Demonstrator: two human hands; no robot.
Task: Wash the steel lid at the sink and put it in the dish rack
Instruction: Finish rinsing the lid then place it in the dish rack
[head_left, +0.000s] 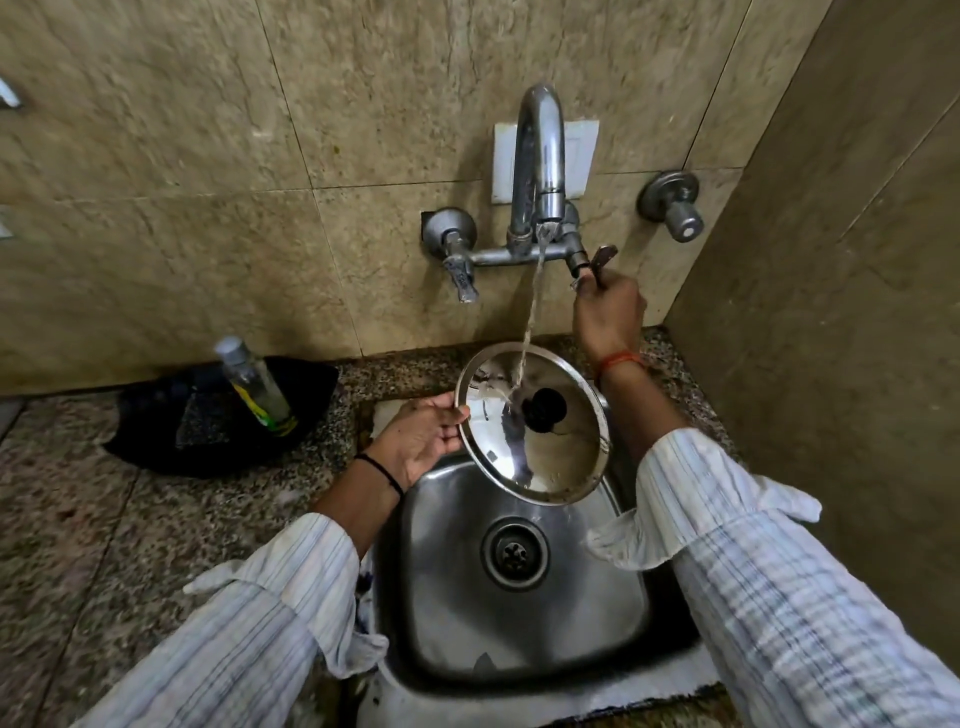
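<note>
The round steel lid (550, 457) with a black knob at its centre is tilted over the steel sink (447, 587). My left hand (421, 439) grips its left rim. A thin stream of water falls from the curved chrome tap (540, 156) onto the lid's upper part. My right hand (608, 317) is raised to the wall, fingers closed around the tap's right lever handle (602, 260). No dish rack is in view.
A black bowl-shaped holder (197, 421) with a clear bottle (254, 384) of yellowish liquid stands on the speckled granite counter (78, 519) to the left. A second valve (672, 205) juts from the tiled wall at right. A side wall closes in on the right.
</note>
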